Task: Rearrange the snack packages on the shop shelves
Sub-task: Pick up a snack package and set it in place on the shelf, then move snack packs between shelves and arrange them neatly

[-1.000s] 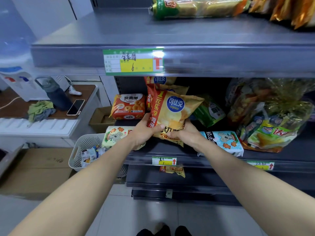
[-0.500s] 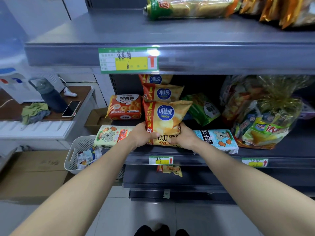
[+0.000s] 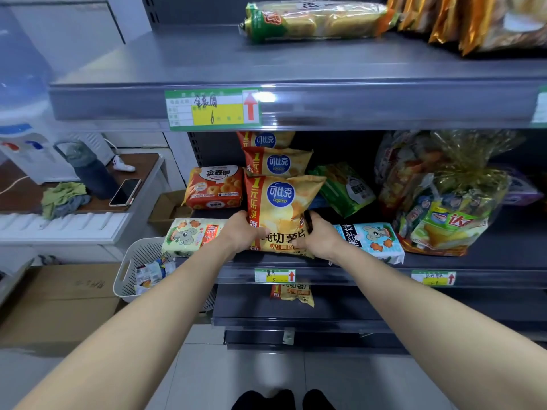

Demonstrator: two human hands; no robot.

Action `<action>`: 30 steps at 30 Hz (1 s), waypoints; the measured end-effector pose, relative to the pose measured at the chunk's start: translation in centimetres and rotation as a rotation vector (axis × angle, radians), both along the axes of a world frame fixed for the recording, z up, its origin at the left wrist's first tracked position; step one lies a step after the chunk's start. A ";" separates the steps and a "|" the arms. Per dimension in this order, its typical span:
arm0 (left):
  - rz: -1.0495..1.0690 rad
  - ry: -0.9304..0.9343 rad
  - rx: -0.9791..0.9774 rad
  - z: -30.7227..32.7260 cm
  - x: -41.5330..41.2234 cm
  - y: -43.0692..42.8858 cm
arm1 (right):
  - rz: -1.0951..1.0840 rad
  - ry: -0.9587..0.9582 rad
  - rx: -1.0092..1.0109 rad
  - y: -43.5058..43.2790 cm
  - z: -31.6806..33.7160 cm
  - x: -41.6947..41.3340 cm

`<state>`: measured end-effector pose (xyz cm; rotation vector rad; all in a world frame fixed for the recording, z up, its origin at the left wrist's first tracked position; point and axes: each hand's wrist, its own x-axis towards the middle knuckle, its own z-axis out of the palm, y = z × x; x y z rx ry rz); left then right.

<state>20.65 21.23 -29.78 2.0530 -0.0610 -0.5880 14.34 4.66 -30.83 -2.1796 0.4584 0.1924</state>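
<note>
A yellow Copico chip bag (image 3: 279, 208) stands upright at the front of the middle shelf (image 3: 488, 255). My left hand (image 3: 239, 232) grips its lower left side and my right hand (image 3: 321, 235) grips its lower right side. Two more Copico bags (image 3: 276, 162) stand in a row behind it. An orange ring-snack pack (image 3: 214, 186) sits to the left. A bear-biscuit pack (image 3: 186, 236) lies by my left wrist, and another bear-biscuit pack (image 3: 374, 241) by my right. A green snack bag (image 3: 344, 187) leans behind on the right.
A large cellophane bundle of snacks (image 3: 444, 196) fills the right of the shelf. The top shelf carries a long cracker pack (image 3: 316, 20) and gold bags (image 3: 461, 19). A chip bag (image 3: 291, 294) lies on the shelf below. A white basket (image 3: 130, 267), cardboard boxes and a side table stand left.
Both hands have brought the chip bag from tilted and raised down to upright on the shelf's front, in line with the bags behind.
</note>
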 end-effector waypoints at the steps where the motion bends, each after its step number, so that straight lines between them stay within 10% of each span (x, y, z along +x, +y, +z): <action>1: 0.015 -0.012 0.010 0.1 -0.4 0.0 | -0.003 0.000 -0.005 -0.1 0.1 -0.3; 17: 0.054 -0.311 0.123 3.8 -9.0 -3.7 | -0.067 -0.118 0.029 -4.6 2.7 -8.0; 30: 0.052 0.198 -0.197 3.1 -14.9 -13.0 | -0.124 -0.105 -0.021 -11.2 2.4 -11.9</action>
